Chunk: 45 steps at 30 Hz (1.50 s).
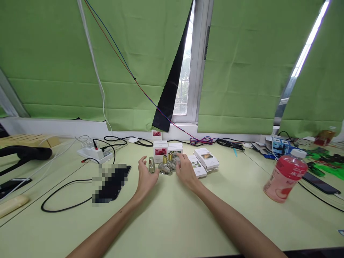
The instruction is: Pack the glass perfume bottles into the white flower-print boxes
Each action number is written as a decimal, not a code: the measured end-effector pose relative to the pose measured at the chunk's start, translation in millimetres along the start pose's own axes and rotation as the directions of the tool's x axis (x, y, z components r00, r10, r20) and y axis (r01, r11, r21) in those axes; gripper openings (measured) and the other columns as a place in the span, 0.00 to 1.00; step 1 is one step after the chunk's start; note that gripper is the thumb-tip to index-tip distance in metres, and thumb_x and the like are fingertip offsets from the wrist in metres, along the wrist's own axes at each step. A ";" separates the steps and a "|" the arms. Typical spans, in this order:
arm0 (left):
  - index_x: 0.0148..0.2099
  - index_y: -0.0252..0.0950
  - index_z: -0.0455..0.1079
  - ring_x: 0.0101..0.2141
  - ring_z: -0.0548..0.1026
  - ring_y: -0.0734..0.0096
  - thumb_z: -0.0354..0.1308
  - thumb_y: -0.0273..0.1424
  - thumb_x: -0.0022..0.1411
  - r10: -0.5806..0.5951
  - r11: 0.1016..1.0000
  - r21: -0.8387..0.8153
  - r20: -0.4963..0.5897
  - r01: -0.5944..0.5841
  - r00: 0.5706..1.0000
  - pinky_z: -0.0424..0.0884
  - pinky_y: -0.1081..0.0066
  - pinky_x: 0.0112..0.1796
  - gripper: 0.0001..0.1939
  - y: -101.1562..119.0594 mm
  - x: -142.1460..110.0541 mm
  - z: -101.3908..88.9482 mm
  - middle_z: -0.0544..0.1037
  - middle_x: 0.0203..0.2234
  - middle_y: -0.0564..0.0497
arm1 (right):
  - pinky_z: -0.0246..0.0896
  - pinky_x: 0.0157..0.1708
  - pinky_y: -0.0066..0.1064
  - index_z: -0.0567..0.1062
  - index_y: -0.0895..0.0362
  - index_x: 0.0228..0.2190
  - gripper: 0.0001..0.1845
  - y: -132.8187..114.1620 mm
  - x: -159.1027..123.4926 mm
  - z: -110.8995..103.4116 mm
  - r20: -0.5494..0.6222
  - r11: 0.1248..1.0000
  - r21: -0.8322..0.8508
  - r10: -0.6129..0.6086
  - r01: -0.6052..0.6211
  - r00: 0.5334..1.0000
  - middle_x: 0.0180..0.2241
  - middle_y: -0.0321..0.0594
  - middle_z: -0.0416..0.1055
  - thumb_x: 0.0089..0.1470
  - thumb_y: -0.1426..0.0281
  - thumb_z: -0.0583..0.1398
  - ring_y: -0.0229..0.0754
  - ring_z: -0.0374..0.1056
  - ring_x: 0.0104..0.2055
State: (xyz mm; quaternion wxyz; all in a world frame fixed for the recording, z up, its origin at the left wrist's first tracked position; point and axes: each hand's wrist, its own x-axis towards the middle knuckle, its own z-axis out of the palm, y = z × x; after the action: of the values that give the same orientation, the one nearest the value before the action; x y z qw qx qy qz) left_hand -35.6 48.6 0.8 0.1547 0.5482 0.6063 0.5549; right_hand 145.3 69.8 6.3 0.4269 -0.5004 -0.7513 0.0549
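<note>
Three small glass perfume bottles with gold caps stand together on the pale green table [166, 222]. My left hand [145, 177] curls round the leftmost small bottle [152, 165], thumb and fingers on either side of it. My right hand [185, 172] rests palm down beside the round bottle [165, 167] and the one behind it [171, 160], fingers bent at their right side. Just behind the bottles stand white perfume boxes with pink pictures [160, 150].
Flat white boxes [206, 158] lie right of my right hand. A black phone [114, 182] and looped cable lie to the left, a power strip [94, 153] behind. A pink drink bottle [285, 175] stands at the right. Green curtains and cables run along the back wall.
</note>
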 end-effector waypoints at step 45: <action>0.62 0.39 0.48 0.55 0.65 0.52 0.66 0.34 0.49 0.239 0.969 0.047 0.105 -0.245 0.965 0.65 0.49 0.55 0.42 -12.5 -3.9 14.9 0.64 0.52 0.42 | 0.64 0.46 0.37 0.68 0.58 0.56 0.28 -11.6 -14.2 -10.2 0.215 0.986 -0.116 0.140 -0.117 0.966 0.46 0.51 0.74 0.53 0.72 0.60 0.52 0.71 0.49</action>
State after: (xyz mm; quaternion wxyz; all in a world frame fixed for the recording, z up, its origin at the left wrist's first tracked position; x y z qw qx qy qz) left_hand -28.5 55.5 -16.4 0.0994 0.6492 0.5427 0.5236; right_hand 146.1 49.2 10.3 0.3093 -0.5600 -0.7621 0.0997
